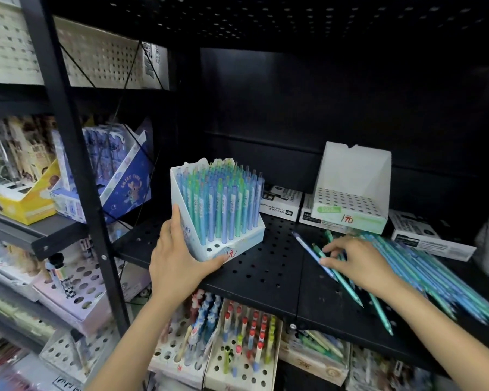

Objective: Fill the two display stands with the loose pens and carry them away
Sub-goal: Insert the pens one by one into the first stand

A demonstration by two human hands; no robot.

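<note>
Over at about 9 o'clock on the black shelf (266, 266), the left hand (178, 258) has its grip wrapped on the near corner of the nearly full stand (218, 210), thumb up the side wall, fingers under the front lip. That thing's thin card loaded with pens, so I'd guess it's top-heavy and a bit flimsy; better to hold it low at the base than by the wall. The empty stand (350, 198) sits back at 1 o'clock on some white boxes (283, 204) and probably weighs nothing. The right hand (356, 261) lies at 3 o'clock with fingers spread flat on the loose pens (424, 266), not closed round any. They're slick plastic and look like they'd roll, so pinch a few mid-barrel.
</note>
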